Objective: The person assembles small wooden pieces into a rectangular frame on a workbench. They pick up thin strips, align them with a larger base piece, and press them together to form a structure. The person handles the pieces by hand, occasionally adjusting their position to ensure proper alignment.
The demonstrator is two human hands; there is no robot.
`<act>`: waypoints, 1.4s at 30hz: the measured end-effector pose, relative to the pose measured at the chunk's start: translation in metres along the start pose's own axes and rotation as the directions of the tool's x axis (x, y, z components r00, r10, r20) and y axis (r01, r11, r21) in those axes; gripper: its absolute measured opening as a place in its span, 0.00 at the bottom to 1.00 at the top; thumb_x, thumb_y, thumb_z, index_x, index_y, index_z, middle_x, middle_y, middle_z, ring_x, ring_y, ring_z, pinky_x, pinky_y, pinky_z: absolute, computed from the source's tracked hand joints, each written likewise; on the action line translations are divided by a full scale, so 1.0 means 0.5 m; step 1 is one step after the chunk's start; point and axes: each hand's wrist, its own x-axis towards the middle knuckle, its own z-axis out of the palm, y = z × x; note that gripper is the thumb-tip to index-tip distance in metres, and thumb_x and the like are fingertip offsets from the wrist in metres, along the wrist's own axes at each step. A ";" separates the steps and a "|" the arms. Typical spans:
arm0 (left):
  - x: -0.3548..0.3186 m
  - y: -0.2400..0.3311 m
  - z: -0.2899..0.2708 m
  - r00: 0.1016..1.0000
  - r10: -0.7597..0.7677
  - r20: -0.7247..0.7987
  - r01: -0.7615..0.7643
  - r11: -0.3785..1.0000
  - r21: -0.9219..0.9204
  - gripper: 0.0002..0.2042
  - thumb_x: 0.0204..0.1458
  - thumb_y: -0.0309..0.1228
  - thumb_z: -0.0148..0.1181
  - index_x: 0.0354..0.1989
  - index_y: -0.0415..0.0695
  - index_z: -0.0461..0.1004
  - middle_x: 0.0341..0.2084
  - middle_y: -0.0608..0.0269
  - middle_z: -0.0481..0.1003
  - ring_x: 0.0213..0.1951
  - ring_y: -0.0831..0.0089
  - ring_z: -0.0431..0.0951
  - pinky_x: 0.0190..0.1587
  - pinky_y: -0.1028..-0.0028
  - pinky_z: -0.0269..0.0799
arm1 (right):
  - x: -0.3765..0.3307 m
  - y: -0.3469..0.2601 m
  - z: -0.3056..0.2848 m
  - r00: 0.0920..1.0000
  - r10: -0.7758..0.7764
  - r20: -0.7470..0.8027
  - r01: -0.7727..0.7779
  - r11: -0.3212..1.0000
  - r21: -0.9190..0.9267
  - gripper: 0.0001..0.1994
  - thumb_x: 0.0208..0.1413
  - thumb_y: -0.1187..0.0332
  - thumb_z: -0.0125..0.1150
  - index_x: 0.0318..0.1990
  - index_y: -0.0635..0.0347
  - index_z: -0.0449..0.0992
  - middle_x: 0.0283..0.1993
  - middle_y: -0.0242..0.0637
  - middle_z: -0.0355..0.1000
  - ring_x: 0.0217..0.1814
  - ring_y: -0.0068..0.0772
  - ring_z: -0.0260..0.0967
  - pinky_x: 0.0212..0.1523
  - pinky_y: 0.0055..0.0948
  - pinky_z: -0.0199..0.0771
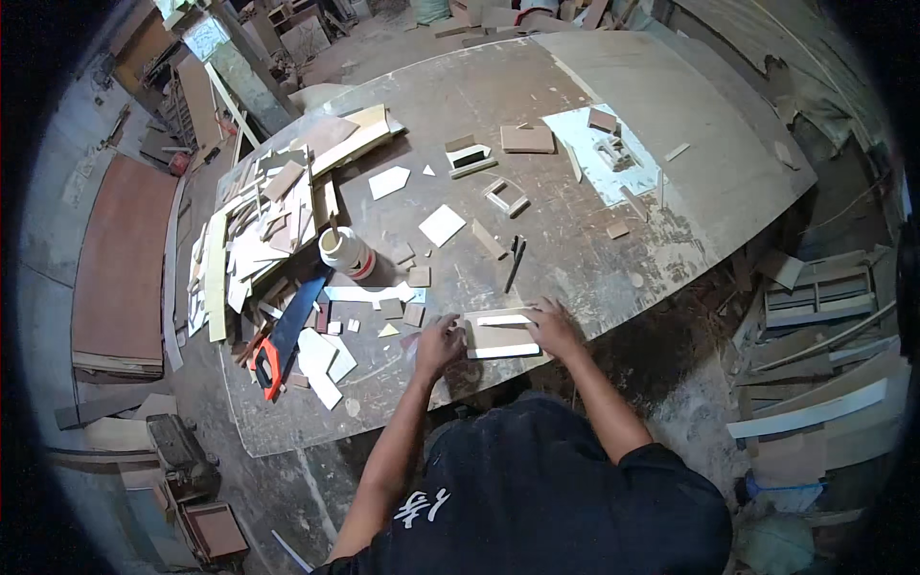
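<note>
Near the table's front edge lies a small shallow wooden frame (pixel 500 336), brown inside with white strips along its near and far sides. My left hand (pixel 440 347) is closed on its left end, fingertips at the edge. At the other end, my right hand (pixel 553 329) is curled around the right side, next to the far white strip. Just beyond the frame lie a black pen (pixel 515 264) and a narrow brown wood strip (pixel 489 240). Small wood blocks (pixel 413 314) and a yellowish triangular scrap (pixel 388 331) rest left of my left hand.
A white bottle (pixel 346 252) with a stick in its mouth stands left of centre. A handsaw (pixel 289 331) with an orange handle lies beside a heap of wood offcuts (pixel 273 211). Farther off are a small open frame (pixel 506 197) and a pale blue sheet (pixel 604 153) bearing wood pieces.
</note>
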 end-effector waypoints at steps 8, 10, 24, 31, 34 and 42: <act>0.037 0.011 0.017 0.997 -0.024 0.074 0.016 0.994 0.112 0.19 0.48 0.31 0.62 0.50 0.43 0.72 0.40 0.47 0.74 0.40 0.48 0.76 0.41 0.58 0.73 | 0.023 0.003 0.012 0.999 -0.032 0.040 0.037 0.991 -0.130 0.27 0.44 0.66 0.67 0.56 0.53 0.73 0.62 0.45 0.61 0.64 0.51 0.55 0.63 0.47 0.57; 0.039 0.012 0.019 0.995 -0.042 0.095 0.031 0.993 0.116 0.18 0.48 0.33 0.63 0.49 0.44 0.74 0.41 0.47 0.74 0.43 0.48 0.75 0.45 0.58 0.72 | 0.016 0.053 0.035 0.999 -0.013 -0.041 0.009 0.994 -0.109 0.28 0.43 0.66 0.66 0.57 0.52 0.72 0.58 0.44 0.64 0.62 0.51 0.57 0.61 0.45 0.60; 0.064 -0.032 0.036 0.988 -0.015 0.151 -0.011 0.986 0.167 0.13 0.49 0.37 0.62 0.43 0.47 0.79 0.37 0.48 0.76 0.41 0.48 0.76 0.42 0.59 0.73 | -0.019 0.125 0.047 0.990 0.066 -0.128 -0.072 0.996 -0.044 0.17 0.42 0.61 0.69 0.43 0.49 0.79 0.45 0.39 0.73 0.56 0.48 0.65 0.58 0.50 0.58; 0.076 -0.021 0.025 0.980 -0.016 0.200 -0.018 0.985 0.170 0.14 0.48 0.37 0.63 0.42 0.45 0.80 0.34 0.49 0.79 0.37 0.52 0.79 0.41 0.59 0.74 | -0.014 0.139 0.056 0.990 0.056 -0.128 -0.064 0.996 -0.060 0.16 0.45 0.58 0.67 0.44 0.49 0.80 0.44 0.38 0.72 0.54 0.46 0.65 0.54 0.48 0.60; 0.075 -0.013 0.020 0.978 -0.053 0.204 0.018 0.985 0.172 0.15 0.48 0.38 0.63 0.42 0.45 0.80 0.34 0.49 0.79 0.37 0.52 0.80 0.42 0.60 0.74 | -0.006 0.137 0.058 0.990 0.078 -0.115 -0.086 0.994 -0.067 0.16 0.46 0.58 0.66 0.43 0.49 0.80 0.44 0.38 0.72 0.54 0.45 0.66 0.54 0.48 0.60; 0.082 -0.039 0.025 0.980 0.028 0.195 -0.055 0.990 0.133 0.12 0.48 0.37 0.63 0.39 0.47 0.81 0.31 0.49 0.79 0.35 0.50 0.79 0.39 0.59 0.75 | 0.002 0.110 0.027 0.987 0.146 -0.059 -0.148 0.989 -0.024 0.14 0.45 0.59 0.67 0.41 0.48 0.82 0.44 0.38 0.74 0.54 0.45 0.67 0.57 0.46 0.60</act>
